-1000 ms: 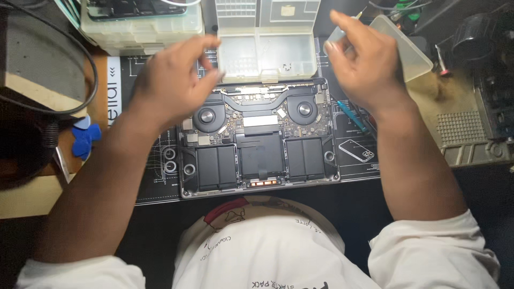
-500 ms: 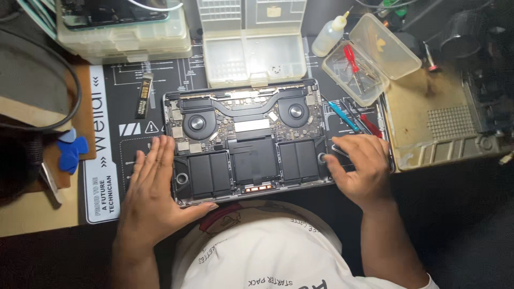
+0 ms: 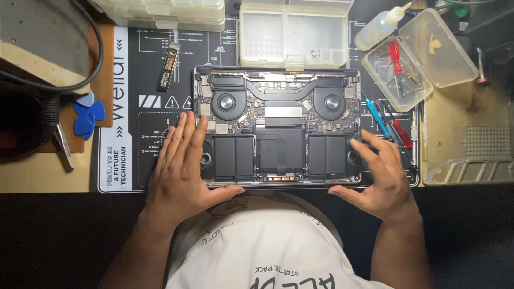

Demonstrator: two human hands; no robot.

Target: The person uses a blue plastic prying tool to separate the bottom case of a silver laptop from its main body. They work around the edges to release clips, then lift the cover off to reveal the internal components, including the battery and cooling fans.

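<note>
Since half a second ago both hands have shifted only a little along the laptop's [image 3: 278, 126] lower corners; a second ago they were up at the far edge near the clear boxes, so they have come down to the near side and settled. The view has also drawn closer and steadier over the open machine.

The left hand [image 3: 182, 168] lies flat at the lower left of the frame, palm down, fingers [image 3: 184, 134] together and stretched over the laptop's left edge and onto the black mat [image 3: 134, 80], thumb along the near rim. It clamps nothing. The right hand [image 3: 383, 179] sits at the lower right corner, fingers slightly spread and curled against the case edge, thumb pointing in along the near rim; it presses or steadies but grips nothing that I can see.

The laptop lies bottom-up and uncovered at the centre of the mat on the desk [image 3: 48, 174], two fans toward the top, dark battery cells toward the person. By my reading, the hands now brace or square the chassis.

Just right of the right hand lie a blue tool [image 3: 378, 119] and red-handled drivers. An open clear box [image 3: 423, 53] with small tools sits at upper right, a squeeze bottle [image 3: 377, 29] beside it, and blue picks [image 3: 85, 115] at left.
</note>
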